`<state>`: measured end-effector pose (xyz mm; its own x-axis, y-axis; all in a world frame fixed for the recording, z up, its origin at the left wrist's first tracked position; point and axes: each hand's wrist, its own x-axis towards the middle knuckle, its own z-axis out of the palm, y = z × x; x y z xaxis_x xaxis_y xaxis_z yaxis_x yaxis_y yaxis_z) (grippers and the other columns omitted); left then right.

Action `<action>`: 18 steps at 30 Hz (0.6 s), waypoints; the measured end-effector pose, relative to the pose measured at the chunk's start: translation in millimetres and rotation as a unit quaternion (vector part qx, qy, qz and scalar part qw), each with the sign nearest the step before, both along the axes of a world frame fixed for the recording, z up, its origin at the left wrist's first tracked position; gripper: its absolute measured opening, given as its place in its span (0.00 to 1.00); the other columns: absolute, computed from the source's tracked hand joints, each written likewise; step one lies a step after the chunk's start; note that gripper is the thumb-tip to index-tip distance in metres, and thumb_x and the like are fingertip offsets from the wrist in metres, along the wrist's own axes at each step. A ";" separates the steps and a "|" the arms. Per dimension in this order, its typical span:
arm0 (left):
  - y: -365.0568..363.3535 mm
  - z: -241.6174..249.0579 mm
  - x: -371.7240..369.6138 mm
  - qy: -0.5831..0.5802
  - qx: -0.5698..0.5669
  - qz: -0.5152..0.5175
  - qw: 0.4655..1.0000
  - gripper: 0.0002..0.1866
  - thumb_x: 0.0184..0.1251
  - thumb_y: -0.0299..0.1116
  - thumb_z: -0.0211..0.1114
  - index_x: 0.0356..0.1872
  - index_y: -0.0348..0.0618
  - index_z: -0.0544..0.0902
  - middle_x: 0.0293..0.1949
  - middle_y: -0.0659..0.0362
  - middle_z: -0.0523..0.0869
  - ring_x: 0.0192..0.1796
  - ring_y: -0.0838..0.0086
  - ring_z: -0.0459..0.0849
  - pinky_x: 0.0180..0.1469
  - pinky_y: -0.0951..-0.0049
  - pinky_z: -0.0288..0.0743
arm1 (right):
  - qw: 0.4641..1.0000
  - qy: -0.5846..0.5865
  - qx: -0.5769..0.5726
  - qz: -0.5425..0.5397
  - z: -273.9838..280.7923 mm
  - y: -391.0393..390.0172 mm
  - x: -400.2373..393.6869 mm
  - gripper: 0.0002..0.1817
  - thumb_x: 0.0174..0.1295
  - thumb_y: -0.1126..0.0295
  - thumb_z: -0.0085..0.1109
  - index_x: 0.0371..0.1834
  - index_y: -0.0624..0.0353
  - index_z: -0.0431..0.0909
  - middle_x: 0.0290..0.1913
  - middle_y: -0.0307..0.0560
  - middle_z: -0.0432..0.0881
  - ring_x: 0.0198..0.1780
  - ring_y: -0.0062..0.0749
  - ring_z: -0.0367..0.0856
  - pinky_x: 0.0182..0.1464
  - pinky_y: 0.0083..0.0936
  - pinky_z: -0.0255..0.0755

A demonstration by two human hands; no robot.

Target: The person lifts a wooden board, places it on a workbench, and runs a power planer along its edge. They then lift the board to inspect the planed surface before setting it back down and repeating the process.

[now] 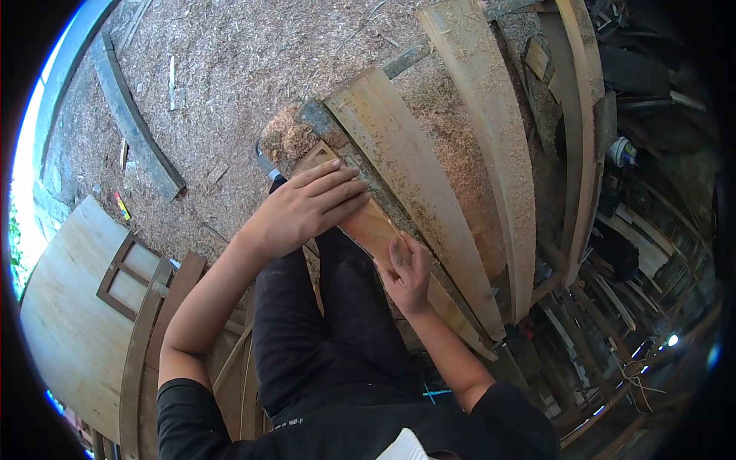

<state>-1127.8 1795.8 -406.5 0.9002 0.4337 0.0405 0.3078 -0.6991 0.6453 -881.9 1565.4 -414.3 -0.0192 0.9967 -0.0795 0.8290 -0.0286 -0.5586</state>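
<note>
A narrow wooden board lies slantwise in front of me, above my legs. My left hand rests flat across its upper part, fingers stretched out toward the right edge. Lower on the same board, my right hand pinches a thin light-coloured stick, perhaps a pencil. Its tip is near the board's right edge; whether it touches the wood is too small to tell. Part of the board is hidden under both hands.
Wide planks strewn with shavings lie to the right, with another long plank beyond. Shavings cover the ground. A wooden panel and small frame stand at left. A white tub is at far right.
</note>
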 end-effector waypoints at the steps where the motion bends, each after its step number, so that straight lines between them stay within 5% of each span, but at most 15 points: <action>1: -4.8 0.9 -0.7 0.002 -0.001 0.022 1.000 0.29 0.71 0.35 0.60 0.73 0.44 0.82 0.76 0.57 0.81 0.82 0.60 0.74 0.86 0.52 0.64 | 1.000 -0.011 0.007 0.004 -0.5 -0.4 0.1 0.55 0.52 0.75 0.86 0.87 0.40 0.70 0.70 0.59 0.78 0.62 0.58 0.80 0.63 0.46 0.76; 12: -76.7 36.4 0.4 0.060 -0.001 0.106 0.993 0.27 0.70 0.26 0.64 0.70 0.43 0.84 0.82 0.52 0.75 0.86 0.56 0.67 0.87 0.49 0.61 | 0.997 -0.070 0.034 -0.017 49.1 9.9 -4.2 0.42 0.61 0.66 0.81 0.81 0.44 0.76 0.77 0.56 0.73 0.77 0.53 0.74 0.77 0.60 0.64; 18: -97.9 135.4 4.3 0.028 0.036 0.121 0.992 0.24 0.66 0.21 0.67 0.63 0.44 0.87 0.79 0.49 0.77 0.85 0.52 0.69 0.87 0.49 0.62 | 0.979 -0.115 0.076 -0.150 125.5 -39.1 21.8 0.31 0.66 0.64 0.77 0.74 0.50 0.82 0.78 0.54 0.71 0.78 0.50 0.73 0.79 0.62 0.61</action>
